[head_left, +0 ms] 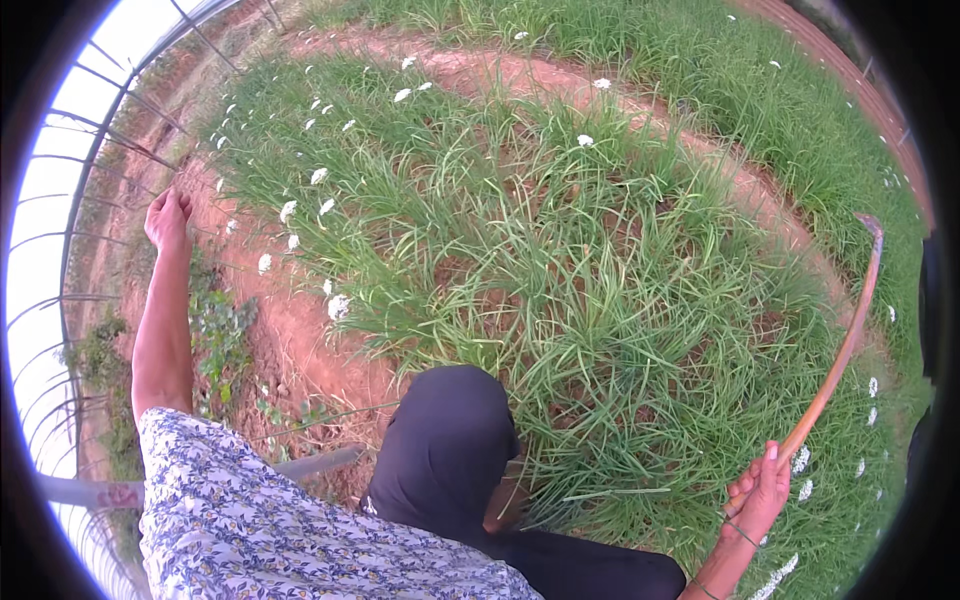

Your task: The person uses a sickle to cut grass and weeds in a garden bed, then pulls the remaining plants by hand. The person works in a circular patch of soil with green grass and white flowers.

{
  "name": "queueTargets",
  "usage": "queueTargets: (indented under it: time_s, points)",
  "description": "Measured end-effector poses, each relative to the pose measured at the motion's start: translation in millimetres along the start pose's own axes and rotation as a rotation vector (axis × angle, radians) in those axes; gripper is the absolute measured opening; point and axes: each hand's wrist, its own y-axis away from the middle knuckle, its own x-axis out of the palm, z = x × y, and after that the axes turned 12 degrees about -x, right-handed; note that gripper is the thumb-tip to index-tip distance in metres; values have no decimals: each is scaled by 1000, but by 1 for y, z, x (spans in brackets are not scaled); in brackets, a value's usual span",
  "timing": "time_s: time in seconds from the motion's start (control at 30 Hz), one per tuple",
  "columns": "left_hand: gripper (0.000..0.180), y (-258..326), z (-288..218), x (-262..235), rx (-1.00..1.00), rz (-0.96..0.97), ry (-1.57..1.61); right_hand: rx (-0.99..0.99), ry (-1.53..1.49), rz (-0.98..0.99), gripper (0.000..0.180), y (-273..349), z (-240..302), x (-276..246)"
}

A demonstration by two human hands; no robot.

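Note:
My right hand (762, 490) grips the lower end of a long, slightly curved wooden handle. This hooked hand tool (838, 370) slants up and away to the right, and a small bent metal piece sits at its far tip. Stretched far out to the left, my left hand (168, 218) is closed with its fingertips pinched together above bare soil. Whether anything thin is between those fingers is too small to tell. Long-leaved green plants (560, 270), like chives, fill the ground before my dark-clad knee (450, 440). White flower heads (338, 306) stand among them on the left.
A reddish dirt path (740, 180) curves behind the near bed, with more green plants (640, 50) beyond it. Metal hoops of a tunnel frame (75, 150) rise along the left. A grey pipe (325, 462) lies beside my knee, near leafy weeds (222, 340).

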Motion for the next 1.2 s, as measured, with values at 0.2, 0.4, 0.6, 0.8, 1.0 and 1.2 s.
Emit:
queueTargets:
  time_s: [0.2, 0.4, 0.6, 0.8, 1.0, 1.2]
  points:
    - [24, -24, 75, -188, -190, -358, -394, 47, -5, -43, 30, 5, -16, 27]
    - [9, 21, 118, -256, -391, -232, -1350, 58, 2, -18, 30, 8, -12, 28]
    - [25, 83, 110, -203, -905, 122, -783, -4, 27, -46, 30, 9, -4, 24]
    - [17, 98, 143, -239, -941, 340, -661, 41, 66, -70, 31, 12, -4, 37]
    - [6, 172, 156, -194, -1191, 400, -817, -26, 58, -81, 29, 13, -3, 24]
    - [21, 175, 202, -264, -1191, 240, -746, -16, 63, -64, 33, 5, -13, 22]
